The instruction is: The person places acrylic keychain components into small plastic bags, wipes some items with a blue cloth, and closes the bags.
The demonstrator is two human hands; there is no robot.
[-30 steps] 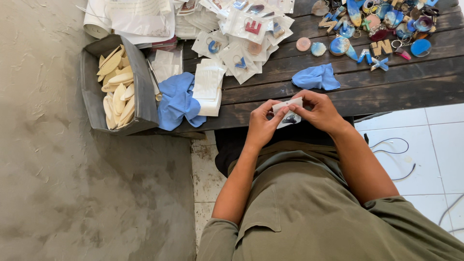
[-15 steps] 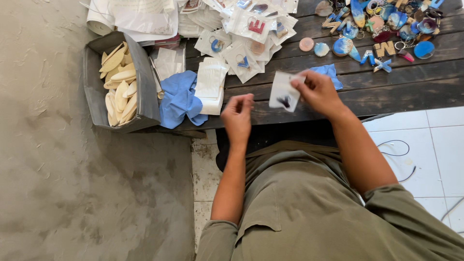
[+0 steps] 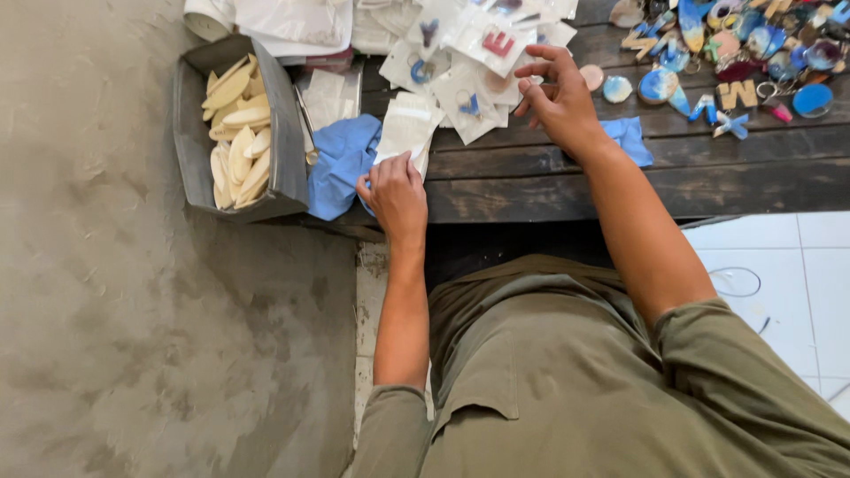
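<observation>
Left grip (image 3: 394, 190) pinches the lower edge of a stack of clear packets (image 3: 407, 131) at eleven o'clock on the dark worktop (image 3: 567, 177). Right grip (image 3: 556, 96), fingers spread and holding nothing, hovers over bagged charms (image 3: 482, 53) at twelve o'clock.

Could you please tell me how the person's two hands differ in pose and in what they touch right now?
The left hand is curled, fingers pinching a stack of clear bags; the right hand is spread open. The left hand sits near the dark wooden table's front edge; the right hand reaches farther, over the pile of packed bags. Both are bare.
</observation>
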